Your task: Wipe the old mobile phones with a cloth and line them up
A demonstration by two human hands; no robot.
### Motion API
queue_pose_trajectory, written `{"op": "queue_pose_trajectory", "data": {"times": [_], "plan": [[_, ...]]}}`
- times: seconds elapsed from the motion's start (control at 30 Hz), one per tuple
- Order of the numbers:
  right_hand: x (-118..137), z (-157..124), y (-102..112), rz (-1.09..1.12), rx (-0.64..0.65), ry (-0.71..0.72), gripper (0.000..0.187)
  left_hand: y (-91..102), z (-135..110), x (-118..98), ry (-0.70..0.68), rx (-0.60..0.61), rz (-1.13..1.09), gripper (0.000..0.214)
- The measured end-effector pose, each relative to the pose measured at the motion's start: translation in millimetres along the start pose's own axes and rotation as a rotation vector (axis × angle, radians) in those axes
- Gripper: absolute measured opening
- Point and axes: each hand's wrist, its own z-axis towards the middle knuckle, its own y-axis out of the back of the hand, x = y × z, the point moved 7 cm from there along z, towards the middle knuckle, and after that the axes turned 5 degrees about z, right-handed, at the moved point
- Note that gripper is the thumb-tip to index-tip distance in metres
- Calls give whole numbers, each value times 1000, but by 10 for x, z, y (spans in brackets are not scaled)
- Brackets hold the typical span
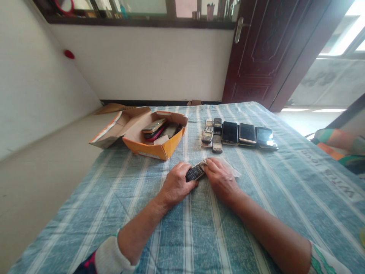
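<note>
My left hand [176,182] is closed around the lower end of a small keypad phone [195,172] that lies on the blue striped cloth [256,198]. At the phone's upper end my right hand [221,179] pinches a white wipe [232,170] and presses it against the phone. Both wrists rest on the cloth. The wipe spreads out under and to the right of my right hand.
An open orange cardboard box [159,146] holding several phones stands at the back left. Behind my hands lies a row of phones [238,134], both keypad and touchscreen. A dark wooden door [265,49] is at the back right. Folded colourful fabric [342,146] lies at the right edge.
</note>
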Motion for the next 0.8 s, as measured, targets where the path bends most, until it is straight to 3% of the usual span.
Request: {"op": "queue_pose_trajectory", "data": {"times": [0.17, 0.43, 0.8], "plan": [[5, -45, -12, 8, -23, -21, 27, 17, -3, -10, -2, -18, -1, 23], [271, -98, -20, 38, -52, 101, 33, 14, 1, -3, -10, -20, -11, 20], [-13, -51, 20, 97, -21, -32, 29, 35, -8, -30, -10, -24, 3, 24]]}}
